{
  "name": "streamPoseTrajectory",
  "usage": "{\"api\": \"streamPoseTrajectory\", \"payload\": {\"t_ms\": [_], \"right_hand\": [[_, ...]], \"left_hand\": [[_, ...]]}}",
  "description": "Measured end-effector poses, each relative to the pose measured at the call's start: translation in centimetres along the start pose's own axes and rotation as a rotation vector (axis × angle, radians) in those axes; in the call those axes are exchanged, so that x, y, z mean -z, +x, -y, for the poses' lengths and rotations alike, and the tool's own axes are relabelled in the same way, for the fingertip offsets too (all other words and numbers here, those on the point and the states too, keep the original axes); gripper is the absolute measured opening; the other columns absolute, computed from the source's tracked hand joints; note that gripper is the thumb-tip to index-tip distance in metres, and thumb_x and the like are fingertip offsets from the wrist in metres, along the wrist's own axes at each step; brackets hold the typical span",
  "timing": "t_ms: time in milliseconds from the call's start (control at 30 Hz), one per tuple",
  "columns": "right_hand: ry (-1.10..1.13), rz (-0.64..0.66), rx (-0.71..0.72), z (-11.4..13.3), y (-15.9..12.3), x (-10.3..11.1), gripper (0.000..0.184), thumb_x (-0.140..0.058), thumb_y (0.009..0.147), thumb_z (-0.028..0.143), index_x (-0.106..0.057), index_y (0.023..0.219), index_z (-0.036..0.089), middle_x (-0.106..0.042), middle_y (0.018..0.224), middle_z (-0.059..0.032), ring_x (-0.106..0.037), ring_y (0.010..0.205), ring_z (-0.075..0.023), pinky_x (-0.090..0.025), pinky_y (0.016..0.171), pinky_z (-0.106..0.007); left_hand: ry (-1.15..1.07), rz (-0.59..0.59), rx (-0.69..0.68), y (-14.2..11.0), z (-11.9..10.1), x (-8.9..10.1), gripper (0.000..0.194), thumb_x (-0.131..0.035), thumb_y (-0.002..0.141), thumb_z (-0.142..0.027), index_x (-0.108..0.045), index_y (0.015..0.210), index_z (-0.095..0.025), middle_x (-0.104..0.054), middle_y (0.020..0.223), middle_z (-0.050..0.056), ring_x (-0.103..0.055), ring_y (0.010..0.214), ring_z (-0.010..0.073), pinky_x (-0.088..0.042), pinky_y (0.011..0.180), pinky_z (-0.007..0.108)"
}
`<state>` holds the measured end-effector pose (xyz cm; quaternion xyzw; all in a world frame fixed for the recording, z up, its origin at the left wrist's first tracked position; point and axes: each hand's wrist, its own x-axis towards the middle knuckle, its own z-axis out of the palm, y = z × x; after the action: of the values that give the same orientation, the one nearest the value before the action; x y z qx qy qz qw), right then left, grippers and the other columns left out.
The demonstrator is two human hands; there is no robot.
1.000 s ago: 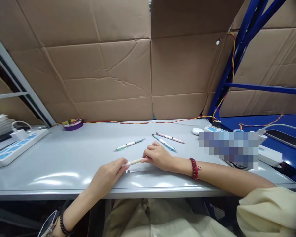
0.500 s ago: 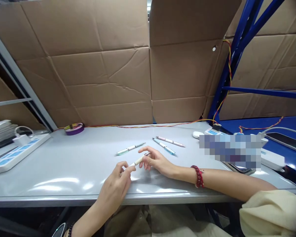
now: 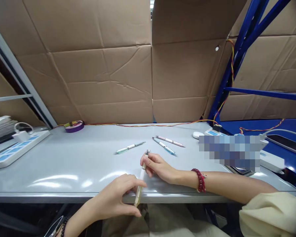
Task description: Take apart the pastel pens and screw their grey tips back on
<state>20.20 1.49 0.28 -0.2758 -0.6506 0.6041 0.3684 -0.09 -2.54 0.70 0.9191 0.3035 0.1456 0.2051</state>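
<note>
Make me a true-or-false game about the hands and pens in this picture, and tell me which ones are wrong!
1. The right hand holds a white-and-yellow pen. True.
2. A purple roll sits near the back of the table. True.
3. Four pens lie on the table. False: only the green pen, blue pen and pink pen do.
4. The left wrist wears a red bracelet. False: the red bracelet is on the right wrist.
5. The left hand has thumb and index finger spread apart. True.
6. The pink pen lies left of the green pen. False: it lies to the right.
</note>
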Motion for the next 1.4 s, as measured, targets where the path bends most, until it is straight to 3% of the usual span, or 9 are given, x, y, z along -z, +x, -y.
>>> {"api": "streamPoseTrajectory", "payload": {"t_ms": [267,500,800,867,967,1067,1133,1233,1400], "right_hand": [[0.021,0.038,-0.106,-0.1,0.1,-0.1,0.047,-0.049,0.078,0.064,-0.051,0.081,0.017,-0.049,0.049,0.0064,-0.04,0.044,-0.0078,-0.027,0.047,-0.022],[0.087,0.088,-0.16,-0.4,0.4,0.0,0.047,-0.052,0.075,0.064,-0.051,0.08,0.017,-0.052,0.049,0.0058,-0.044,0.045,-0.0082,-0.028,0.048,-0.022],[0.078,0.083,-0.135,-0.4,0.3,-0.1,0.044,-0.053,0.077,0.061,-0.051,0.082,0.017,-0.051,0.051,0.0055,-0.045,0.047,-0.0089,-0.031,0.049,-0.022],[0.029,0.02,-0.086,0.0,0.3,0.2,0.04,-0.05,0.081,0.057,-0.051,0.082,0.017,-0.05,0.052,0.0052,-0.045,0.047,-0.0089,-0.032,0.049,-0.022],[-0.151,-0.186,0.147,1.7,0.5,1.8,0.035,-0.045,0.086,0.051,-0.052,0.079,0.017,-0.044,0.053,0.0057,-0.04,0.048,-0.0086,-0.031,0.049,-0.022],[-0.477,-0.416,0.383,3.5,0.8,4.4,0.037,-0.044,0.088,0.048,-0.044,0.065,0.018,-0.034,0.055,0.0053,-0.032,0.049,-0.0083,-0.026,0.048,-0.023],[-0.821,-0.448,0.327,3.9,1.2,5.9,0.042,-0.041,0.089,0.046,-0.038,0.057,0.019,-0.032,0.052,0.0048,-0.03,0.049,-0.0088,-0.024,0.049,-0.024],[-1.373,-0.278,0.063,3.0,2.1,7.2,0.04,-0.04,0.09,0.041,-0.046,0.058,0.018,-0.043,0.052,0.0016,-0.039,0.049,-0.0112,-0.025,0.05,-0.025],[-1.582,-0.211,-0.037,0.7,3.3,7.5,0.023,-0.047,0.087,0.03,-0.058,0.072,0.015,-0.06,0.071,-0.0077,-0.054,0.058,-0.0173,-0.03,0.052,-0.027]], "left_hand": [[0.083,-0.036,-0.153,0.0,0.1,-0.2,0.077,-0.072,0.054,-0.063,-0.048,0.116,-0.023,-0.061,0.106,0.007,-0.057,0.093,0.0241,-0.043,0.082,0.032],[0.084,-0.028,-0.101,-0.2,0.0,-0.6,0.045,-0.067,0.072,-0.049,-0.05,0.104,-0.022,-0.062,0.09,0.002,-0.057,0.081,0.0182,-0.043,0.074,0.027],[0.115,0.008,-0.049,-0.2,-0.2,-0.6,0.042,-0.067,0.073,-0.041,-0.049,0.107,-0.022,-0.06,0.097,0.004,-0.055,0.088,0.0206,-0.044,0.079,0.031],[0.127,0.014,-0.038,-0.3,-0.1,-0.5,0.057,-0.068,0.071,-0.046,-0.044,0.118,-0.025,-0.057,0.109,0.006,-0.054,0.097,0.0226,-0.043,0.085,0.033],[0.185,-0.044,0.012,-0.2,0.1,0.2,0.093,-0.068,0.066,-0.058,-0.019,0.139,-0.029,-0.041,0.134,0.01,-0.043,0.117,0.0279,-0.04,0.094,0.037],[0.265,-0.123,0.121,0.7,0.9,2.1,0.072,-0.053,0.081,-0.054,-0.018,0.14,-0.032,-0.032,0.141,0.009,-0.037,0.124,0.0276,-0.038,0.097,0.038],[0.335,-0.133,0.156,2.2,2.1,3.5,0.048,-0.043,0.088,-0.048,-0.036,0.132,-0.031,-0.036,0.137,0.008,-0.041,0.12,0.027,-0.038,0.096,0.04],[0.454,-0.143,0.141,5.5,4.7,5.1,0.038,-0.042,0.089,-0.047,-0.051,0.118,-0.025,-0.049,0.12,0.009,-0.048,0.108,0.0272,-0.039,0.09,0.041],[0.487,-0.194,0.217,9.0,9.1,5.7,0.042,-0.04,0.086,-0.054,-0.057,0.103,-0.02,-0.055,0.105,0.009,-0.052,0.095,0.0264,-0.04,0.083,0.041]]}}
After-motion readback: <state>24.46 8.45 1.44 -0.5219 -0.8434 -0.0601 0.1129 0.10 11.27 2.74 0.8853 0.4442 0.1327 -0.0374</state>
